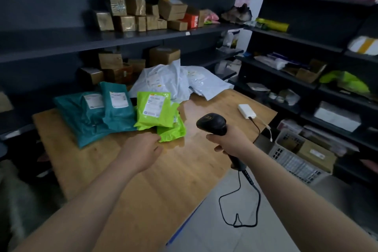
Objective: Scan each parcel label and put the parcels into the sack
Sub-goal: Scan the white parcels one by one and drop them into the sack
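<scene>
Left of the scanner (212,124), green, teal and white parcels (152,111); cardboard boxes (110,61) behind.

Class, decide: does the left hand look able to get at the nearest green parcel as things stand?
Probably yes: the left hand hovers at the edge of the green parcel, with nothing between them.
</scene>
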